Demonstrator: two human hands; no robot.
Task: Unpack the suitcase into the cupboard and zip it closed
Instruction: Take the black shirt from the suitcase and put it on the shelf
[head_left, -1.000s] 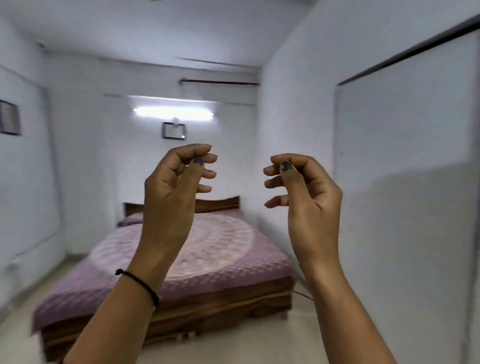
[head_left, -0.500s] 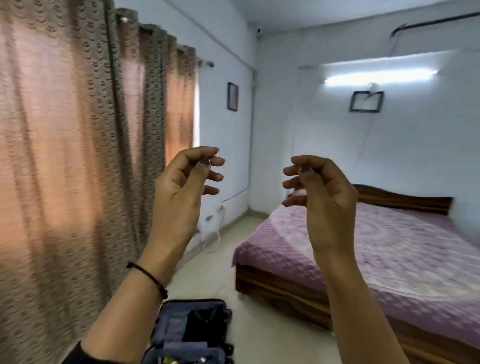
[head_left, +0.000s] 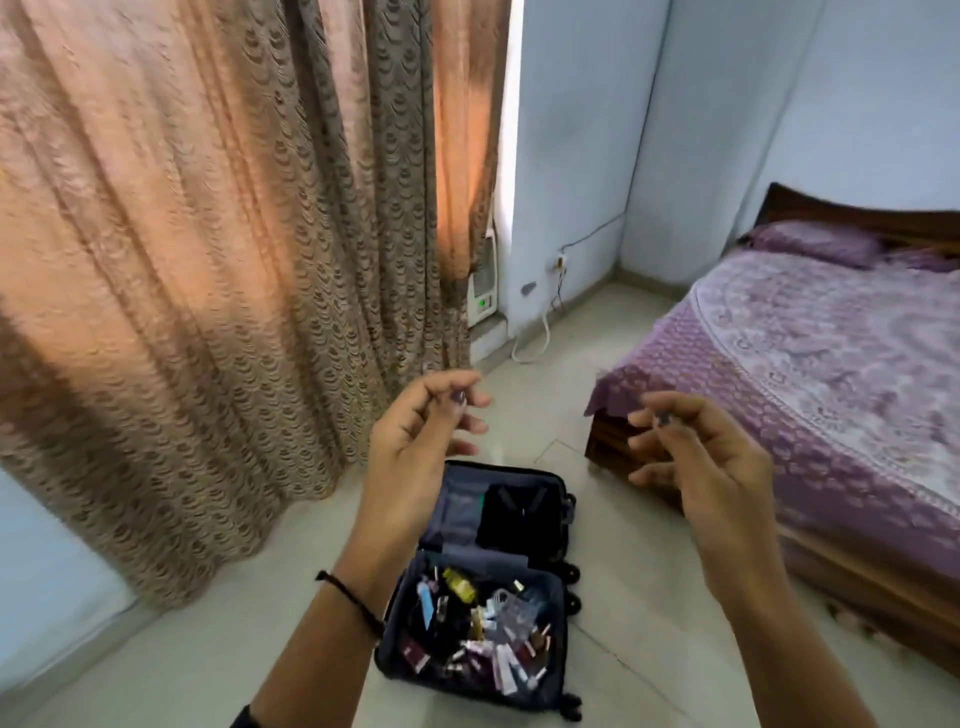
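Both hands, left (head_left: 415, 441) and right (head_left: 696, 467), hover loosely curled and empty above the open suitcase (head_left: 483, 587) at six o'clock (ready to reach in).

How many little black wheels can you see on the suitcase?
3 black wheels: two at the open dark blue fabric suitcase's right edge by the hinge, one at its near corner. Others may be hidden.

— How are the hands?
— Both raised, empty: left hand (head_left: 415, 431) with fingers loosely curled, a black wristband (head_left: 349, 597) below; right hand (head_left: 701, 467) beside it, apart, likewise curled.
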